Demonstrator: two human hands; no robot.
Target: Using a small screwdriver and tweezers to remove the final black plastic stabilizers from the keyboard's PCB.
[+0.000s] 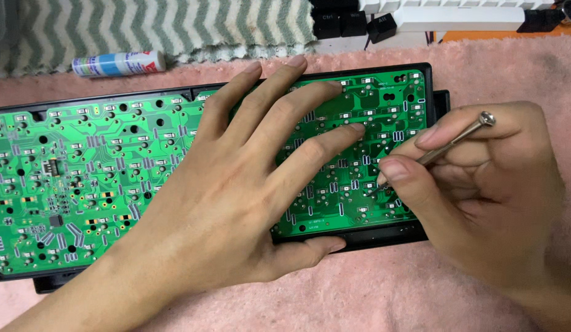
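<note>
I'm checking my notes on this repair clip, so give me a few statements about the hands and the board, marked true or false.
1. The left hand lies flat on the green printed circuit board. True.
2. The right hand holds a pair of scissors. False: it holds a thin metal screwdriver.
3. The board sits in a black plastic frame. True.
4. The white and blue tube lies on the board. False: it lies beyond it, by the striped cloth.

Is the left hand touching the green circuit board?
Touching. The head view shows the left hand lying flat on the green circuit board, fingers spread across it.
</note>
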